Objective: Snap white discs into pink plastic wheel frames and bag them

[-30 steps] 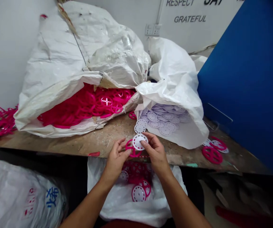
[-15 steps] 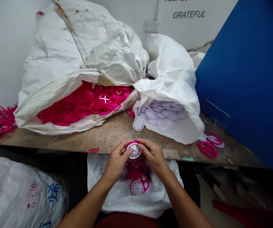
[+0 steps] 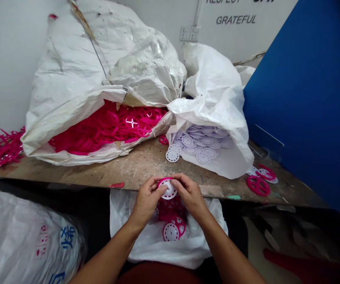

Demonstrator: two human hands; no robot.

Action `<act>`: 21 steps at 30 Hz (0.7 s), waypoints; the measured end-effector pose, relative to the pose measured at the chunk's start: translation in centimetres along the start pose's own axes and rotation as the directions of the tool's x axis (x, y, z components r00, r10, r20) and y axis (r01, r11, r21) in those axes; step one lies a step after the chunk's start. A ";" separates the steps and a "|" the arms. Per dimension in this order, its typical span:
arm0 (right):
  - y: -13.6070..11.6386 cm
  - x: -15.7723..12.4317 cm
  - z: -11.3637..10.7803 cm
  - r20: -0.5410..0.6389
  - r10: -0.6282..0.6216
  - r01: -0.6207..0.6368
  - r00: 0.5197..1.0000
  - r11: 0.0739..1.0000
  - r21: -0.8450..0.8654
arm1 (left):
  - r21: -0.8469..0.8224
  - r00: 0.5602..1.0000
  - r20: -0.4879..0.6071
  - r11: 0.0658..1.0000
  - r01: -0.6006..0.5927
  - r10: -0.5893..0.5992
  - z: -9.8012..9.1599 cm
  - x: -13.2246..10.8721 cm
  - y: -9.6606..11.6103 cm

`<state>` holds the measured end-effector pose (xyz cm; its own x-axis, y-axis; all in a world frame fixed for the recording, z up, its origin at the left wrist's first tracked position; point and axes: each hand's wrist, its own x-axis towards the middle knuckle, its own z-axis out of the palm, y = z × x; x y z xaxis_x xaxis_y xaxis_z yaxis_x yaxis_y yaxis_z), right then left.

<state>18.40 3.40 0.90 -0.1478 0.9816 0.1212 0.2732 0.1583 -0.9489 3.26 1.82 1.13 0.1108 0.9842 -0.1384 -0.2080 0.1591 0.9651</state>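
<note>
Between my two hands is a white slotted plastic disc (image 3: 169,192) lying against a pink plastic ring, whose rim shows along the top. My left hand (image 3: 149,198) grips its left side, thumb on the white face. On the right side, my right hand (image 3: 190,194) pinches it, thumb also on the face. Both are held just above the table's front edge. Below them, an open white plastic bag (image 3: 146,250) holds pink and white wheels, among them a wheel with its white face up (image 3: 171,232).
A big white sack (image 3: 69,94) spills pink spoked rings (image 3: 99,128) on the wooden table (image 3: 134,165). Beside it a smaller sack (image 3: 217,86) holds white discs (image 3: 207,141). Loose pink rings (image 3: 257,185) lie at right, near a blue panel (image 3: 300,106). Another filled bag (image 3: 25,236) stands lower left.
Both thumbs have shifted slightly on the disc, and more of the pink rim shows around it now. The hands stay in nearly the same place; the view has tilted slightly.
</note>
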 end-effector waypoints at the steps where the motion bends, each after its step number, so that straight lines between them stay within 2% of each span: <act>1: 0.1 0.1 0.0 -0.014 0.016 -0.015 1.000 0.999 0.032 | -0.015 1.000 0.013 1.000 -0.003 0.004 0.1 0.0 -0.2; 5: 0.2 0.1 0.0 -0.025 0.075 -0.070 0.997 0.985 0.155 | -0.062 0.997 0.050 0.996 0.064 -0.061 -0.2 -0.1 -0.8; 9: 0.4 -0.4 0.1 0.073 0.036 -0.042 0.997 0.996 0.077 | -0.052 0.991 0.021 0.990 0.135 -0.134 -0.6 -0.3 -0.9; 14: 0.7 -0.3 0.4 0.057 0.025 -0.028 0.998 0.998 0.050 | -0.052 0.994 -0.050 0.994 0.098 -0.100 -0.1 -0.2 -0.3; 18: 0.6 0.1 -0.2 0.120 0.045 -0.052 0.992 0.997 0.057 | -0.101 0.984 0.018 0.979 0.176 -0.175 -0.3 0.1 0.0; 21: 0.2 -0.1 -0.8 0.156 -0.025 0.029 0.988 0.999 -0.024 | -0.079 0.981 0.070 0.980 0.184 -0.179 -0.8 0.0 -0.2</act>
<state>19.19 3.45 0.97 -0.3006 0.9487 0.0980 0.2913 0.1891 -0.9377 2.51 1.86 0.73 0.2142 0.9319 -0.2928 -0.2600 0.3433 0.9025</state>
